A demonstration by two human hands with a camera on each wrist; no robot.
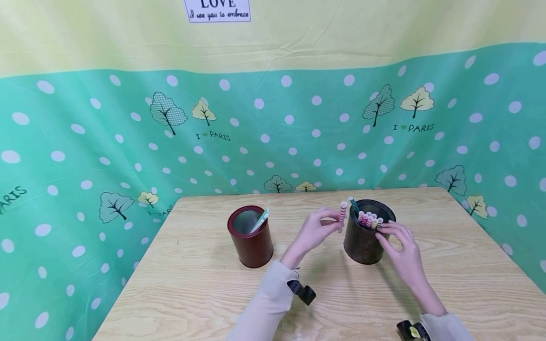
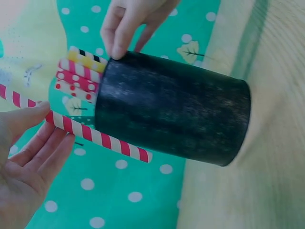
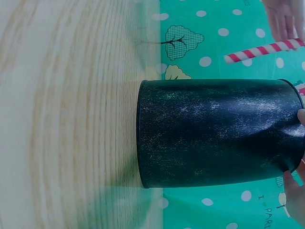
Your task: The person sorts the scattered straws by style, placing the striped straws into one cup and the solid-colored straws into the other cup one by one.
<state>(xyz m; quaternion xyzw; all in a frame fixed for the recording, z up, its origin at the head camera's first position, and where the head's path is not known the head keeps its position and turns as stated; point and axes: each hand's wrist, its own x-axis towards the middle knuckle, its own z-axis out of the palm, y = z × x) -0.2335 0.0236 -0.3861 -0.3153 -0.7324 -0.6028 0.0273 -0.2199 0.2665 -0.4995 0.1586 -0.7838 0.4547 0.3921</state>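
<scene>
My left hand [image 1: 313, 232] pinches a red-and-white striped paper straw [image 2: 90, 133] between thumb and fingers, upright just left of a black can [image 1: 362, 246]. In the left wrist view the straw's lower end overlaps the can's side. My right hand [image 1: 404, 251] holds the can near its rim, thumb on the outer wall. Inside the can stand several patterned paper straws [image 2: 78, 74], some striped and some dotted. A dark teal dotted straw [image 1: 353, 205] leans at the can's left rim. How far the straws reach down inside is hidden.
A dark red can [image 1: 254, 248] stands to the left on the wooden table [image 1: 192, 284], with light-coloured straw [image 1: 261, 220] leaning out over its right rim. A green and yellow printed cloth [image 1: 256, 118] hangs behind the table.
</scene>
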